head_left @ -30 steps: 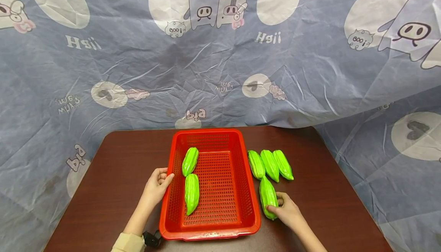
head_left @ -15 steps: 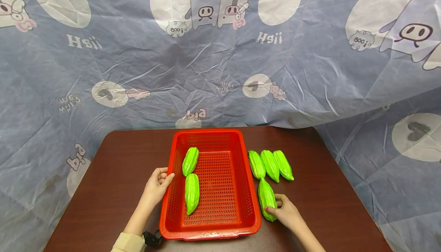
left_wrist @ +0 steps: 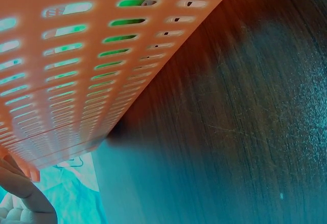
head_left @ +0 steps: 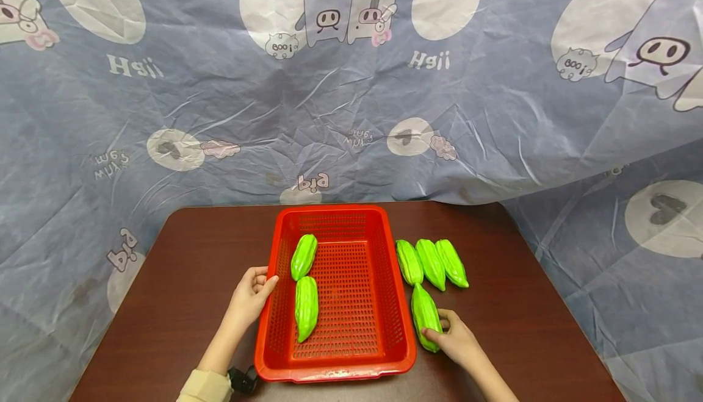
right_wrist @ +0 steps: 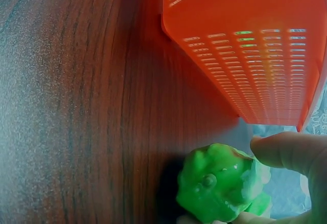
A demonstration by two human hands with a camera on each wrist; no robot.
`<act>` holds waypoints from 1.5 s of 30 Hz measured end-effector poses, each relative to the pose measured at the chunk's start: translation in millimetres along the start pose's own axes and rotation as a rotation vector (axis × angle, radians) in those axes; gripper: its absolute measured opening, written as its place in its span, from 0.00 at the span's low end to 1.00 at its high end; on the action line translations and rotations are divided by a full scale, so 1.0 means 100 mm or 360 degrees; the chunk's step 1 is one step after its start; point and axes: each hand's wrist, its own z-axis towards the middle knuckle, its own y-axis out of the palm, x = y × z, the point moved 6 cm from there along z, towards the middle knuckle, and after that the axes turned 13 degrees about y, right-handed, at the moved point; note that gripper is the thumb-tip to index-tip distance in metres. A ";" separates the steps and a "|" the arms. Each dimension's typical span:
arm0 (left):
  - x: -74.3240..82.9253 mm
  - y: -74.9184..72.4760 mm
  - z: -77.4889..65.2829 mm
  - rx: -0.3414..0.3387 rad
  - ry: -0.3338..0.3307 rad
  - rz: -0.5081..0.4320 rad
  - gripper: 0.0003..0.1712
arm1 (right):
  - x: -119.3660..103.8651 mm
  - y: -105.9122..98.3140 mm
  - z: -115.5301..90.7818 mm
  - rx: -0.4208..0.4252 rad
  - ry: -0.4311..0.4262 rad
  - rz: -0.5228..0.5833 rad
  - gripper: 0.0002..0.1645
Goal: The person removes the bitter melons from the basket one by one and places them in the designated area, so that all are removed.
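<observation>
Cream cloth shows at the lower left, a sleeve point(head_left: 204, 387) leading up to the left hand point(head_left: 249, 297); its grip is narrow, pinching the left rim of the red basket point(head_left: 335, 374), thumb over the edge, fingers curled outside; the basket sits on the dark brown worktop point(head_left: 181, 286); inside, along its left side, lie a far gourd point(head_left: 304, 257) and a near gourd point(head_left: 306, 309), both green, nearly end to end; just beyond the right wall is the held gourd point(head_left: 424, 313), whether lifted I cannot tell; past its tip lie three more gourds point(head_left: 431, 265) side by side; the right hand point(head_left: 458, 338) has its grip spread to the held gourd's width, thumb and fingers around it.
</observation>
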 end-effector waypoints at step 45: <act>0.01 -0.01 0.00 0.0001 0.0024 0.0039 0.25 | -0.95 -0.46 -0.04 0.0130 -0.0195 0.0127 0.42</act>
